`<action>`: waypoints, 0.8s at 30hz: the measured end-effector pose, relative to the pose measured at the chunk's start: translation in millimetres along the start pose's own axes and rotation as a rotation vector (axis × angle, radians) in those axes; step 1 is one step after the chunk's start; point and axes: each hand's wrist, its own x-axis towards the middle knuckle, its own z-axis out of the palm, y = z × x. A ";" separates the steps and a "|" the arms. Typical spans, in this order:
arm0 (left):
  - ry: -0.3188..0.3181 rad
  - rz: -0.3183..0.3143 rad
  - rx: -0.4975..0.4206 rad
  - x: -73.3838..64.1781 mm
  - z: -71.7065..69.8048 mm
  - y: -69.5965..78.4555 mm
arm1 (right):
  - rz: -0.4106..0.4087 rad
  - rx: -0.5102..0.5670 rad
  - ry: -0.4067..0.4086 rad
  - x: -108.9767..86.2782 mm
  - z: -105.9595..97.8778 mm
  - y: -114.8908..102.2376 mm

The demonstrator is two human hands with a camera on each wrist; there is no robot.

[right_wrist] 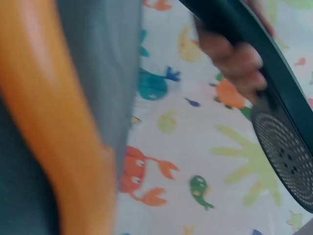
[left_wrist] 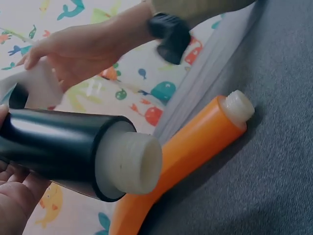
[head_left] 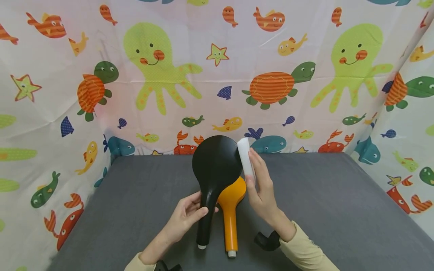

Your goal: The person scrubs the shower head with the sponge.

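My left hand (head_left: 185,216) grips a black shower head (head_left: 217,160) by its handle, its smooth back toward the head camera. The perforated spray face (right_wrist: 286,152) shows in the right wrist view, and a whitish threaded end (left_wrist: 139,161) in the left wrist view. In my right hand (head_left: 262,188) a white sponge-like block (head_left: 245,154) is pinched between thumb and fingers, right at the black head's right edge. Lower on the grey surface lies an orange shower head (head_left: 231,218), its top partly hidden behind the black one.
The grey cloth-covered table (head_left: 135,195) spreads around the hands. A white curtain (head_left: 210,101) printed with sea animals rises behind and on both sides. A black strap (head_left: 268,241) sits at the right wrist.
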 end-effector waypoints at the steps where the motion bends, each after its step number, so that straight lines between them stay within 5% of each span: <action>1: 0.009 0.007 0.002 0.2 -1.0 0.0 | 0.000 0.001 -0.010 -1.6 0.8 -4.5; 5: 0.007 0.028 0.028 0.6 -4.9 -1.0 | -0.009 0.008 -0.032 -2.8 1.9 -10.2; 13: -0.041 0.087 0.182 0.7 -5.2 -6.2 | 0.009 0.004 0.021 11.7 -10.4 19.9; 24: 0.048 0.111 0.242 0.6 -12.0 -6.3 | 0.040 -0.017 -0.010 -2.3 -10.2 1.2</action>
